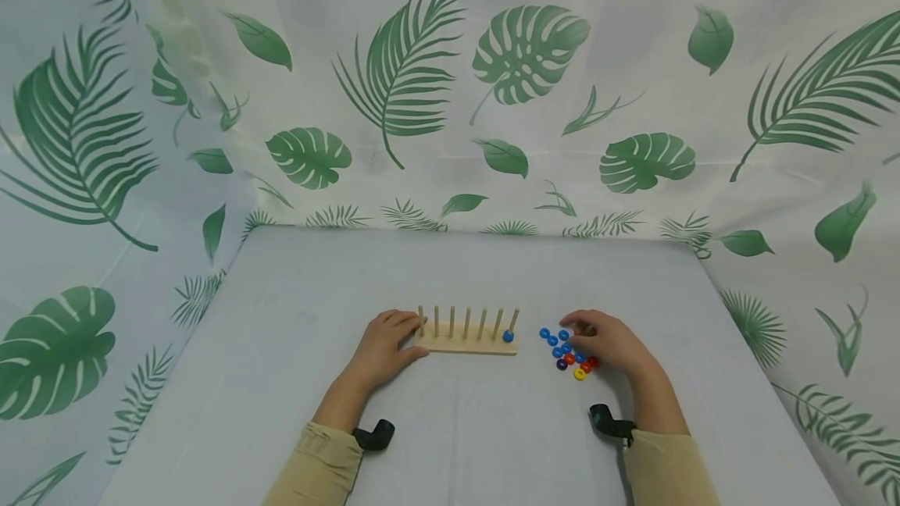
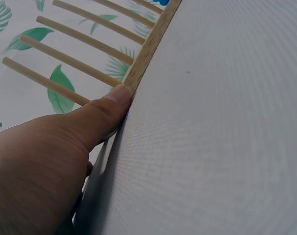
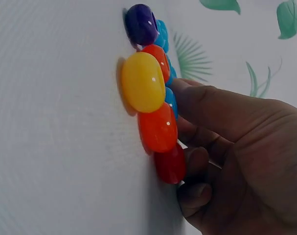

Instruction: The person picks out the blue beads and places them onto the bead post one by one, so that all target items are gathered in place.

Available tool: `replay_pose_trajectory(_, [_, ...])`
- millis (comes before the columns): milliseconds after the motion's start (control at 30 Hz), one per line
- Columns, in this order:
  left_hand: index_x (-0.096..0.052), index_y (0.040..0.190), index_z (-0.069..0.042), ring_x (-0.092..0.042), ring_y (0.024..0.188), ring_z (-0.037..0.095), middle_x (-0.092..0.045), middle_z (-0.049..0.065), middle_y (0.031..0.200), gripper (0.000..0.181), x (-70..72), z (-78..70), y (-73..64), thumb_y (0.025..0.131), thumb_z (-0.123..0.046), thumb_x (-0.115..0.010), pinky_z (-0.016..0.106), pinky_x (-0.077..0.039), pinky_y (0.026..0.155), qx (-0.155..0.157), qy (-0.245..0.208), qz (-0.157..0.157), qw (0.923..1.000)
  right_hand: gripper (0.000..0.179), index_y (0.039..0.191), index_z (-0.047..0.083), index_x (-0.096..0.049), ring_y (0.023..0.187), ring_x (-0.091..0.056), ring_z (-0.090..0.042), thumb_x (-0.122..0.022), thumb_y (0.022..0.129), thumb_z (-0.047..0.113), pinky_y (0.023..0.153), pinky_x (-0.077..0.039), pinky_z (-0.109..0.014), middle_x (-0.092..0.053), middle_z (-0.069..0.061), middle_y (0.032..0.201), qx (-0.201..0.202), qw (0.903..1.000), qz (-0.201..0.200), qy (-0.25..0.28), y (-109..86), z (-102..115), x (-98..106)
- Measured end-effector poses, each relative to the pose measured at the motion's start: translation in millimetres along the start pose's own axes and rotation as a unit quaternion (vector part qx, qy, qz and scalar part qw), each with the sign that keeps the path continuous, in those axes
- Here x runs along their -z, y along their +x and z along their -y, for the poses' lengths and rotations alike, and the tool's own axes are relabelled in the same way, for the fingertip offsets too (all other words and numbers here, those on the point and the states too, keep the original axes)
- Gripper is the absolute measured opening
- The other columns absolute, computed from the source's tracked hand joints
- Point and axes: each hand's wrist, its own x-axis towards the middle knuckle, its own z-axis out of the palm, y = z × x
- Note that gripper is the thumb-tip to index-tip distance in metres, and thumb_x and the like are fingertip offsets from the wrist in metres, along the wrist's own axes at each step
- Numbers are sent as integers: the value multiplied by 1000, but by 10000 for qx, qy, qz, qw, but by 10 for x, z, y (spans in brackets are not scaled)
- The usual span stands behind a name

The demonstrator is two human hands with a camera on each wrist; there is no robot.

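Note:
A wooden peg board (image 1: 464,346) with a row of several upright pegs lies on the table. One blue bead (image 1: 508,336) sits low on its rightmost peg. My left hand (image 1: 383,342) grips the board's left end, with the thumb (image 2: 109,105) along its near edge. My right hand (image 1: 608,340) is bent over a group of loose beads, index finger and thumb by the blue bead (image 1: 564,335). Whether they pinch it I cannot tell. Nearer the wrist camera lie a yellow bead (image 3: 143,83), an orange bead (image 3: 159,128), a red bead (image 3: 170,164) and a dark purple bead (image 3: 141,24).
The table (image 1: 457,428) has a pale cloth over it. Leaf-patterned curtains (image 1: 436,100) rise behind it and at both sides. A black wrist camera (image 1: 376,436) is strapped to the left forearm, and another black camera (image 1: 610,422) to the right.

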Motion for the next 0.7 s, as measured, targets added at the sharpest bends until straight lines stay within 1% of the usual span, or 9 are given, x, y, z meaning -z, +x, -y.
replay_pose_trajectory(67, [-60,137,-14,-51,130,28,-61,3,136,61,5,-4,1,89,-50,-69,47,-38,115,2,-5,-2,10000,26,121,21,-68,86,-53,-20,-67,94,21,69,-47,-28,-58,-4,96,73,9999,51,-114,5,12,-3])
replay_pose_trajectory(200, [-59,138,-14,-50,131,29,-60,4,137,61,9,-11,0,89,-50,-69,47,-38,115,34,-29,32,10000,23,117,22,-70,86,-53,-20,-66,95,23,69,-47,-28,-59,-3,97,12,9997,49,-231,-7,37,-5])
replay_pose_trajectory(333, [-59,138,-15,-50,131,29,-60,4,138,61,15,-18,-1,89,-49,-68,48,-38,115,64,-31,54,10000,22,115,19,-67,84,-53,-20,-68,94,26,66,-46,-28,-58,-3,95,-101,9998,-83,-166,-8,27,-20])
replay_pose_trajectory(433, [-59,138,-15,-50,131,29,-60,4,138,61,25,-26,-3,89,-49,-68,48,-38,115,85,-35,71,9999,24,115,18,-66,83,-52,-20,-69,93,27,64,-45,-28,-57,-4,93,-163,9998,-125,-79,-6,21,-26])
replay_pose_trajectory(533, [-59,138,-15,-50,131,29,-60,4,138,60,34,-35,-6,89,-49,-68,48,-38,115,103,-14,67,9999,25,118,20,-67,86,-52,-21,-69,93,27,66,-45,-28,-56,-5,95,-180,9998,-77,-61,-15,28,-21])
replay_pose_trajectory(700, [-61,135,-14,-51,130,30,-61,4,136,58,41,-45,-11,89,-46,-70,49,-40,113,34,-16,-27,10000,23,117,21,-68,88,-52,-21,-68,94,27,68,-46,-27,-57,-5,97,-169,9997,-114,-95,-27,24,-24])
